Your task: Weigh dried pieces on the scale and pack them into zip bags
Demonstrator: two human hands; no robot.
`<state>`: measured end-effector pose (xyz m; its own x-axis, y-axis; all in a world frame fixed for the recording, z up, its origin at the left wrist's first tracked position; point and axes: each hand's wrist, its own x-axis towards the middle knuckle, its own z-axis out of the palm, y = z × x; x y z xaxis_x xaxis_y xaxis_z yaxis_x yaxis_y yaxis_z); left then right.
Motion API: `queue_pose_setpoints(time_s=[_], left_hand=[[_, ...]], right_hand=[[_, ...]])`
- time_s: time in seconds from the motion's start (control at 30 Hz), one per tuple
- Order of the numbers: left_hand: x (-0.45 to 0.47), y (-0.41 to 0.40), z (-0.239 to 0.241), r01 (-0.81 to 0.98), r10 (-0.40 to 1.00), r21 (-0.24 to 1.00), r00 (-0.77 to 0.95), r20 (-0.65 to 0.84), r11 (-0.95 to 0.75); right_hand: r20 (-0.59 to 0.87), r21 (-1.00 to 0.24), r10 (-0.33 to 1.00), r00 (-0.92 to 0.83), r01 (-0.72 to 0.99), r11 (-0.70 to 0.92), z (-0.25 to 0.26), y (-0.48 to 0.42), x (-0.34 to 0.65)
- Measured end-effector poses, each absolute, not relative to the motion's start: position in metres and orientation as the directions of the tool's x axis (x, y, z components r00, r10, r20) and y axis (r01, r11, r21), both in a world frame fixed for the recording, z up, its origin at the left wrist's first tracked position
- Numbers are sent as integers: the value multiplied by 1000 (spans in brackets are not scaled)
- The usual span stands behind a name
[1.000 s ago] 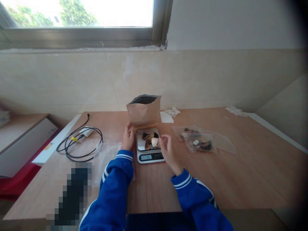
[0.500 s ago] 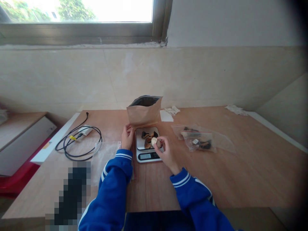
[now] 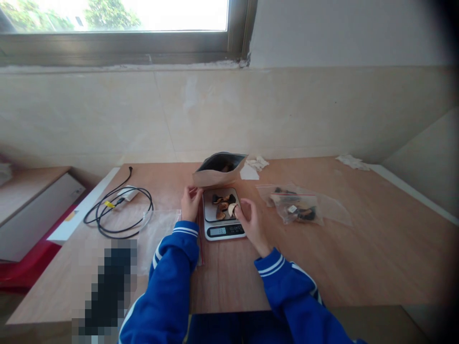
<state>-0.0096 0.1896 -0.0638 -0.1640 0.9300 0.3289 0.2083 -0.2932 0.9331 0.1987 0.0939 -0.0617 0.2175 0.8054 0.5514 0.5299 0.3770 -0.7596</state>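
A white kitchen scale with a lit display stands on the table, several brown-and-dark dried mushroom slices on its metal plate. My right hand is over the plate's right side, thumb and fingers apart. A pale slice lies by its thumb; whether they touch is unclear. My left hand rests left of the scale, fingers bent and apart, near the lower left corner of a brown paper bag. The bag stands behind the scale, mouth open, with some dark pieces visible inside.
Right of the scale lie clear zip bags with dark dried pieces. A coiled black cable with a white adapter lies left, near a flat clear bag. Crumpled tissue sits behind; a pixelated dark object is front left.
My right hand's fingers have parted from the pale slice, which is now among the others on the scale. The paper bag has sunk and its mouth tips more toward me.
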Motion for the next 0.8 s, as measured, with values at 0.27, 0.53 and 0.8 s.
queue_pose_setpoints(time_s=[0.27, 0.53, 0.8], left_hand=[[-15, 189, -62, 303, 948, 918, -106, 300, -257], [-12, 180, -45, 361, 938, 896, -125, 323, -260], [-12, 181, -48, 386, 937, 881, -101, 335, -273]], right_hand=[[786, -477, 616, 44, 679, 559, 20, 82, 196], [712, -220, 622, -325, 739, 637, 60, 79, 191], [360, -465, 894, -267, 779, 420, 85, 77, 195]])
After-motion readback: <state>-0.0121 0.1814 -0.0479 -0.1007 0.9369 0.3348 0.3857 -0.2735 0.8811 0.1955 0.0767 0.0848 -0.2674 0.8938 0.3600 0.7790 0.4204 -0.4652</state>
